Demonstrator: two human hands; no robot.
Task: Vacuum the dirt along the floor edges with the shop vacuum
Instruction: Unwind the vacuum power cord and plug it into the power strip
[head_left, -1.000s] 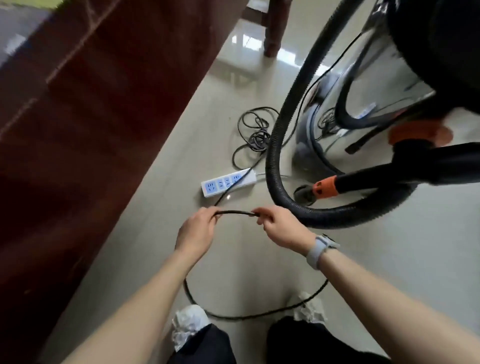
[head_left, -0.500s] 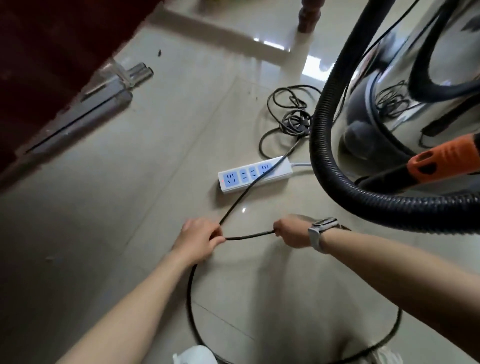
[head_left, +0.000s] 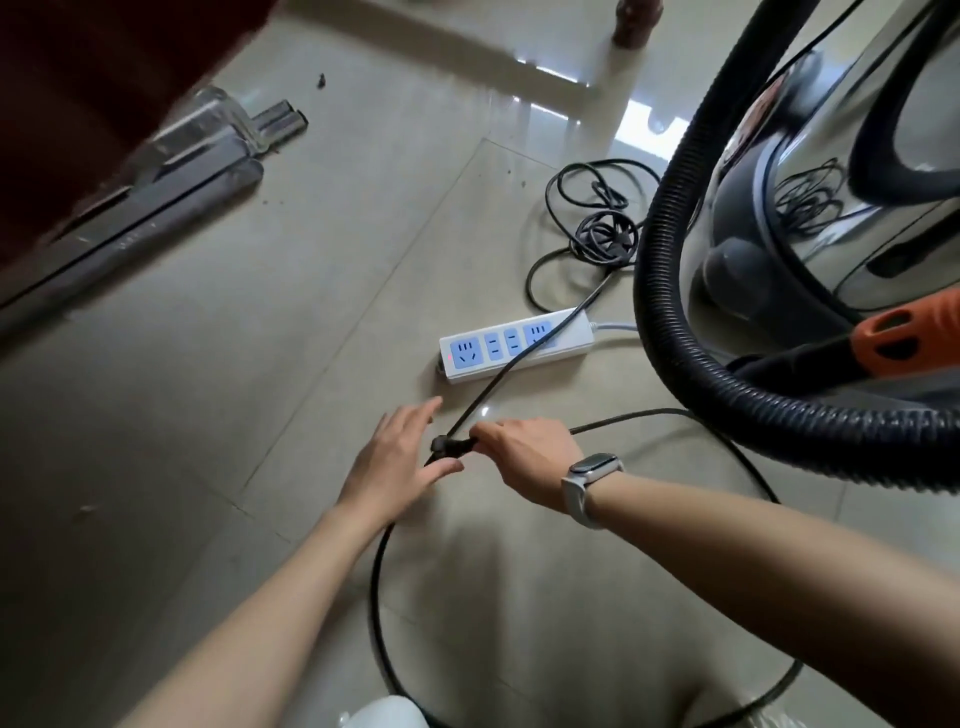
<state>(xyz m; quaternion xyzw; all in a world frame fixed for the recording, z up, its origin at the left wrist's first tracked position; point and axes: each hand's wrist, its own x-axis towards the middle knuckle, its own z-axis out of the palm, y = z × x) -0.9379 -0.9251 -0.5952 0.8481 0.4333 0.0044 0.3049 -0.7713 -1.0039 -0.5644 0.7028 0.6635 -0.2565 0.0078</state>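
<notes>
The right hand (head_left: 524, 457) pinches the plug (head_left: 451, 447) of the vacuum (head_left: 810, 218) cord just short of the power strip (head_left: 517, 343) on the floor (head_left: 260, 364), presumably to insert it, while the left hand (head_left: 402, 457), fingers straight, holds nothing.

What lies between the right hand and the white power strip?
In the head view, only bare floor tile and one black cord separate right hand and power strip.
</notes>
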